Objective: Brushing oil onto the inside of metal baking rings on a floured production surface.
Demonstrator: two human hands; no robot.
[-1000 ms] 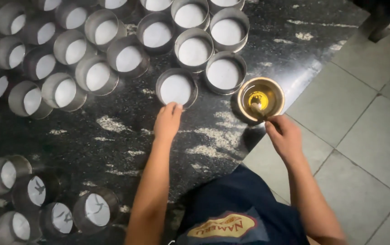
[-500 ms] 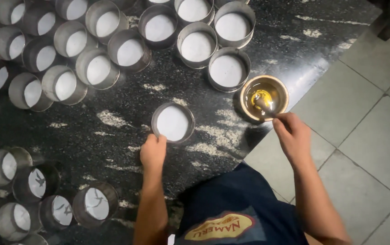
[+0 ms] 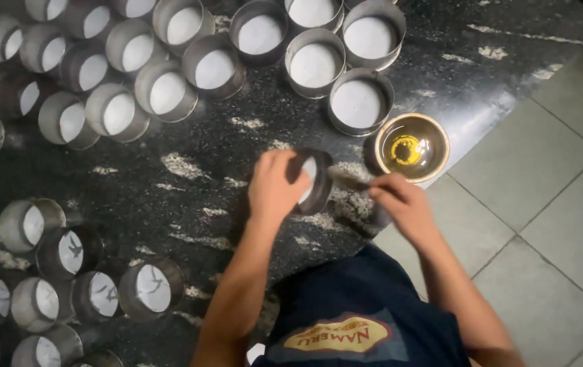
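Lined tins [image 3: 47,272], lower left, some marked dark, on black counter [image 3: 189,183]. Lined tins [image 3: 169,92], upper rows. Left hand [image 3: 274,187], fingers clamped on tilted tin [image 3: 313,180], lifted at the counter's near edge. Brush [image 3: 347,181], tip at that tin. Right hand [image 3: 403,207], closed round the brush. Oil bowl [image 3: 412,146], just right.

A dull grey metal ring mould [image 3: 313,182], white paper lining its base, is being held tilted in the left hand [image 3: 274,187]. A thin tool [image 3: 347,181], its material unclear, is being gripped by the right hand [image 3: 400,204]. Glossy yellow oil is being reflected inside a shiny metal bowl [image 3: 411,146]. The remaining matt metal moulds [image 3: 361,102], paper-lined, are being carried on a polished black stone table [image 3: 189,183] flecked with white. Smooth pale tiles are showing on the floor [image 3: 542,204]. Dark cloth is being worn as an apron [image 3: 366,319].
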